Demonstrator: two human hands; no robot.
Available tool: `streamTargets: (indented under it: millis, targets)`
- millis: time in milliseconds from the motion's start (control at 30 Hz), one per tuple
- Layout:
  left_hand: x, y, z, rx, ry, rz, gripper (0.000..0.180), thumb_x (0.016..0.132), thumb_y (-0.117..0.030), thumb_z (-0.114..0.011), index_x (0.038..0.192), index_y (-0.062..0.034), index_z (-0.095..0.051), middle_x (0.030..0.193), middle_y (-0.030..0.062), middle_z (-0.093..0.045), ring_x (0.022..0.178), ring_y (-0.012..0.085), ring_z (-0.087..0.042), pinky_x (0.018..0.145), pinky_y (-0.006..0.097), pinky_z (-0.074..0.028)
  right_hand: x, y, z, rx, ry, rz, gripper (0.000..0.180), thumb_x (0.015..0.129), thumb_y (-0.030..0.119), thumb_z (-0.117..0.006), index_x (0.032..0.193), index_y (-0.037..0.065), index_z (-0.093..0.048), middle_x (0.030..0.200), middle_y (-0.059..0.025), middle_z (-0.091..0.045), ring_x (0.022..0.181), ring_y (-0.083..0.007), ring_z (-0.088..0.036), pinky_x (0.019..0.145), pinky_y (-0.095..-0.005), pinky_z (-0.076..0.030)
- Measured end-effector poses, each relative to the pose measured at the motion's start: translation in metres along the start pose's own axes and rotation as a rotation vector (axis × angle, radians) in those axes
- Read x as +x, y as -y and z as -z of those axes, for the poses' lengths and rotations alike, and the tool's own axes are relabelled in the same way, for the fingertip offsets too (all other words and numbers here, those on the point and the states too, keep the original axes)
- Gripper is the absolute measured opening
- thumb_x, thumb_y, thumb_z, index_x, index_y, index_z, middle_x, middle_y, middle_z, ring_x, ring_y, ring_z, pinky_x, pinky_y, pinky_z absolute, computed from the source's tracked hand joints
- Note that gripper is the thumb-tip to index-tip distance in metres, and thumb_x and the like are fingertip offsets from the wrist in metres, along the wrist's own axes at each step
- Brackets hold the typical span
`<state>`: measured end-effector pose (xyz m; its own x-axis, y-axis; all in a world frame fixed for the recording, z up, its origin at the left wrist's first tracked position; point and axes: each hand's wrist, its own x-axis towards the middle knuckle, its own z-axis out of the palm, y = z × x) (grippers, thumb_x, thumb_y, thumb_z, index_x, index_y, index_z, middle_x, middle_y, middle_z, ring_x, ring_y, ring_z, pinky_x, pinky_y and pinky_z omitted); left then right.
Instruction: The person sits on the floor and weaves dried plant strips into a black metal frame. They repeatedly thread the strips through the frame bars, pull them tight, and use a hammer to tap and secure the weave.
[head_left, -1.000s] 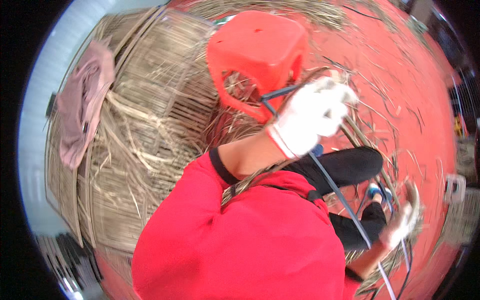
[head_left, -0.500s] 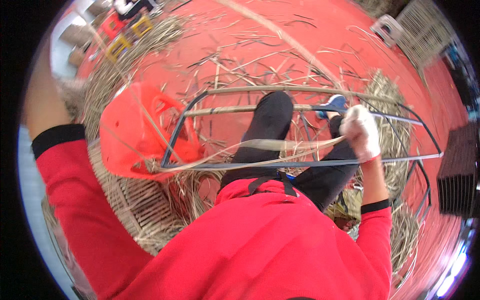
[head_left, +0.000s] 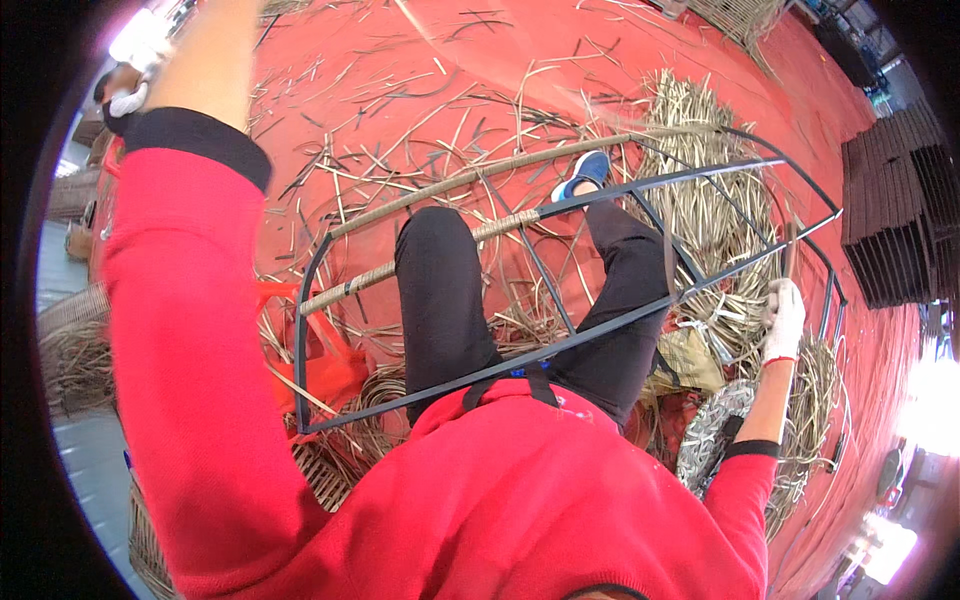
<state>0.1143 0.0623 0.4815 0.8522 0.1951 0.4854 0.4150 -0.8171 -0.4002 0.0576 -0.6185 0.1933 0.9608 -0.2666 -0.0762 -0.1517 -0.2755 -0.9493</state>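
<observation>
A dark metal frame (head_left: 580, 338) with curved ends lies across my lap and knees. Tan woven strip is wrapped round part of its inner bar (head_left: 510, 225) and its far bar (head_left: 450, 183). My right hand (head_left: 785, 315), in a white glove with a red cuff edge, is by the frame's right end. Its fingers are closed on a flat tan strip (head_left: 791, 250) that runs up toward the frame's rim. Another strip (head_left: 669, 250) crosses the bars near the middle. My left arm is raised at the upper left; that hand lies beyond the picture's top edge.
Loose strips (head_left: 440, 130) litter the red floor ahead. A big bundle of strips (head_left: 690, 110) lies beyond my foot. An orange plastic stool (head_left: 335, 378) is partly hidden at the left. Dark stacked slatted panels (head_left: 893, 210) stand at the right; a person (head_left: 122, 100) is at far left.
My left arm has swung up until the hand left the view. My right hand has moved right and down, to the frame's right end. The frame now sits tilted; the view has shifted.
</observation>
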Motion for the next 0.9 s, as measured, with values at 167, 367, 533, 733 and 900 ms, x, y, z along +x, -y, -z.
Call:
streamTargets:
  millis: [167,367,533,733,900]
  targets:
    - [-0.097,-0.157,-0.099,-1.061,0.46,-0.26,0.034,0.095,-0.032,-0.051,0.088,-0.0041,-0.069,0.082,0.0132,-0.068,0.073,0.0245,-0.062,0.066,0.039,-0.049,-0.06,0.074,-0.088,0.695,0.582,-0.232,0.028,0.105,0.028,-0.053,0.112,0.002,-0.059,0.067,0.0069,-0.042,0.053,-0.0028,-0.035,0.048,-0.0198,-0.029]
    - [-0.288,-0.259,-0.065,-2.562,1.048,-0.045,0.052,0.108,-0.044,-0.038,0.122,-0.0015,-0.064,0.116,0.0058,-0.069,0.104,0.0153,-0.063,0.089,0.03,-0.049,-0.099,0.128,-0.18,0.285,0.859,-0.004,0.027,0.103,0.024,-0.053,0.115,0.001,-0.059,0.07,0.0046,-0.048,0.055,-0.0051,-0.043,0.05,-0.0209,-0.035]
    - [-0.361,-0.224,-0.044,-2.303,0.908,0.299,0.032,0.101,-0.019,-0.051,0.121,0.0028,-0.064,0.109,0.0074,-0.068,0.101,0.0144,-0.063,0.094,0.03,-0.048,-0.157,0.084,-0.233,0.085,1.142,-0.189,0.024,0.102,0.026,-0.052,0.103,0.005,-0.062,0.076,0.0004,-0.061,0.059,-0.0067,-0.057,0.054,-0.0221,-0.045]
    - [-0.356,-0.178,-0.08,-2.386,0.634,0.4,0.033,0.103,-0.029,-0.053,0.101,0.0023,-0.064,0.093,0.0133,-0.07,0.09,0.0246,-0.069,0.088,0.037,-0.054,-0.197,0.051,-0.225,0.116,1.237,-0.166,0.025,0.105,0.023,-0.047,0.101,0.003,-0.061,0.072,0.0013,-0.055,0.061,-0.0065,-0.05,0.061,-0.0217,-0.044]
    - [-0.324,-0.148,-0.146,-2.48,0.414,0.66,0.027,0.102,-0.027,-0.056,0.109,-0.0027,-0.065,0.099,0.013,-0.071,0.097,0.0272,-0.068,0.088,0.041,-0.055,-0.184,0.057,-0.193,0.099,1.217,-0.196,0.027,0.105,0.024,-0.047,0.105,0.001,-0.061,0.07,0.0034,-0.051,0.061,-0.0044,-0.045,0.058,-0.0202,-0.04]
